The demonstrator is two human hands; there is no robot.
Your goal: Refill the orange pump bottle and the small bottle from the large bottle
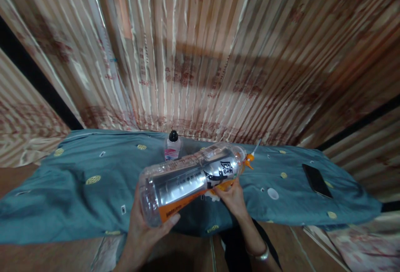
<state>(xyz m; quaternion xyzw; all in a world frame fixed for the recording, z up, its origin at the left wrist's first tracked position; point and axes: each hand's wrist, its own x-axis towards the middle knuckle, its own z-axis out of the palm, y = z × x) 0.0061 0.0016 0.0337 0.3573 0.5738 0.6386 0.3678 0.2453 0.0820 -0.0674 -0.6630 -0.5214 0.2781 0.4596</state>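
A large clear plastic bottle with a silver and orange label lies tilted in the air before me, its neck to the right. My left hand is wrapped around its base end, thumb along the lower side. Near the neck, my right hand grips the lower side of the bottle, fingers on the orange part of the label. A small orange object with a thin pale stick shows just past the bottle's mouth; whether it touches the bottle, I cannot tell. Something white under the bottle is mostly hidden.
A small clear bottle with a black cap stands behind the large one on the teal patterned cloth. To the right lie a black phone and a round white spot or disc. Pleated curtains hang behind, between dark bars.
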